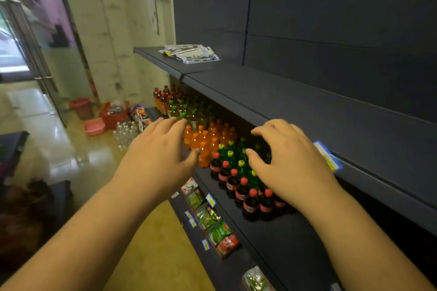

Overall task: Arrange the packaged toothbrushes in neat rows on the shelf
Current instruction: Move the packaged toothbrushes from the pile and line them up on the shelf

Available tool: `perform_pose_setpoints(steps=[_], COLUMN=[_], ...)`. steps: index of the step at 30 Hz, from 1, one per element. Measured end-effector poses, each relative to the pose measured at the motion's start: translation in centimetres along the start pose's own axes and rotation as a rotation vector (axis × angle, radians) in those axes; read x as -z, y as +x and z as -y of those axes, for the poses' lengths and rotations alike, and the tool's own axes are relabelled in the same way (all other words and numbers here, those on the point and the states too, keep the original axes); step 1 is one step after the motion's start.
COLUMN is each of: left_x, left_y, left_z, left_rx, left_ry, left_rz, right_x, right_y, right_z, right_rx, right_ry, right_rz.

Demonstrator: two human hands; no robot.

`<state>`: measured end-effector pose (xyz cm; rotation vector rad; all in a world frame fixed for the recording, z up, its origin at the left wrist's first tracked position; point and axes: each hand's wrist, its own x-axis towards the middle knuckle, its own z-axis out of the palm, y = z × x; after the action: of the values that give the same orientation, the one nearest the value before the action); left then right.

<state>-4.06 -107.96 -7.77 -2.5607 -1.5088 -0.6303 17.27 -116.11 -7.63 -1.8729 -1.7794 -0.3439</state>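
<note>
A loose heap of packaged toothbrushes [190,53] in clear and white wrappers lies at the far left end of the dark upper shelf [295,106]. Both my hands hover in the air well short of the heap, below the shelf's front edge. My left hand [160,151] is stretched forward with relaxed fingers and holds nothing. My right hand [288,160] has its fingers spread and lightly bent, also with nothing in it.
Rows of small drink bottles [227,160] in orange, green and dark red fill the shelf below. Snack packets [217,231] sit on a lower shelf. A red basket [113,114], a pink tub [94,126] and clear bottles [124,133] stand on the floor at left.
</note>
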Motion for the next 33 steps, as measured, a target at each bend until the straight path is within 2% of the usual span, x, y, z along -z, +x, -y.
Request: perform_pose_setpoints(steps=[5,10,17,33], left_x=[-1.2,-2.5,-4.2,-9.0], left_y=[6.4,12.3,18.3,38.3], left_z=[6.1,11.7,18.0,36.7], left_rx=[0.071,0.16,0.215,0.047], left_ry=[0.108,0.117,0.095,-0.023], left_rz=[-0.036,-0.025,-0.034,-0.088], right_x=[-6.6,-12.0,-17.8,-28.5], right_y=[9.4,18.5,26.3,44.5], right_z=[1.7,3.9,5.8,11.8], right_rx=[0.071,0.119,0.136,-0.004], right_ry=[0.104,0.176,0.209,-0.013], right_rz=[-0.013,-0.005,0.049,0.006])
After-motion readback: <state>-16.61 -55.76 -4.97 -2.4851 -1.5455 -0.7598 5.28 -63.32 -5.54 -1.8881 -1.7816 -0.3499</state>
